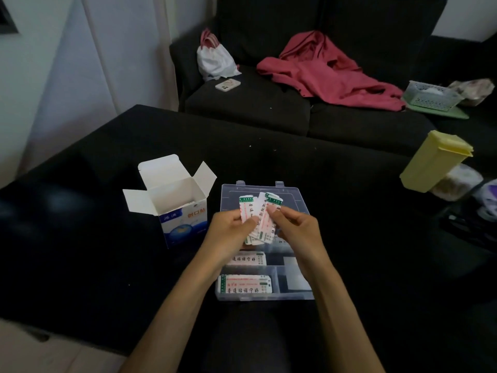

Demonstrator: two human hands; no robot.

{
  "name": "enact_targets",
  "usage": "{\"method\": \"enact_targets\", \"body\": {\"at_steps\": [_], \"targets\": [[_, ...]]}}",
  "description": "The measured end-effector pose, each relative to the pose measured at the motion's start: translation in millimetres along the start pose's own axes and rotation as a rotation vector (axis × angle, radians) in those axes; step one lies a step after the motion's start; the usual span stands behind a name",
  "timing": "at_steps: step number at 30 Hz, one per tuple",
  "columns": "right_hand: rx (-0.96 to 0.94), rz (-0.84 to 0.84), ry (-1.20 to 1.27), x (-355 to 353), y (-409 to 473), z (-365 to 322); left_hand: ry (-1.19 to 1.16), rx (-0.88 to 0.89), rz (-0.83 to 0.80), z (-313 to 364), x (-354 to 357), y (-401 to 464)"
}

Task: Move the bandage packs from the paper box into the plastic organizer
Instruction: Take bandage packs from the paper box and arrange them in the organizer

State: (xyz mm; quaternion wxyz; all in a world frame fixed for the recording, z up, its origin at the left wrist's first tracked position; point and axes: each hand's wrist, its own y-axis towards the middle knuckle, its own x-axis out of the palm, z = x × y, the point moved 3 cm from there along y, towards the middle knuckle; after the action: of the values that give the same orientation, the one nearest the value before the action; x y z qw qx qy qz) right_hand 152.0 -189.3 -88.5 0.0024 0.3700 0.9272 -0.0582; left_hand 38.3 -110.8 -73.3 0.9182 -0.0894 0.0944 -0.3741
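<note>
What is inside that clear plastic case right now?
The plastic organizer holds bandage packs in two near compartments: one stack at the front, another behind it. The hands and the packs they hold cover the compartments farther back, so their contents cannot be seen.

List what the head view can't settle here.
- Paper box contents: its front wall hides the bottom.
- Count of bandage packs in the fan: they overlap, and the left hand and right hand cover them.
- Plastic organizer middle compartments: hidden by the wrists.
- Pack print: too small.
</note>
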Motion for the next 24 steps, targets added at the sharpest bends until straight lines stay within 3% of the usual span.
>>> {"method": "enact_targets", "body": {"at_steps": [11,14,18,24], "targets": [[0.004,0.177,0.067,-24.2,7.2,0.3,-0.089,0.014,0.163,-1.7,-3.5,3.8],[-0.060,0.268,-0.088,-43.2,16.7,-0.3,-0.025,0.051,0.208,0.7,-7.9,3.5],[-0.209,0.230,-0.468,-54.5,24.6,7.9,0.010,0.070,0.224,1.3,-11.4,4.3],[-0.416,0.215,-0.476,-40.4,5.8,22.8,-0.029,0.074,0.242,1.1,-14.0,5.8]]}}
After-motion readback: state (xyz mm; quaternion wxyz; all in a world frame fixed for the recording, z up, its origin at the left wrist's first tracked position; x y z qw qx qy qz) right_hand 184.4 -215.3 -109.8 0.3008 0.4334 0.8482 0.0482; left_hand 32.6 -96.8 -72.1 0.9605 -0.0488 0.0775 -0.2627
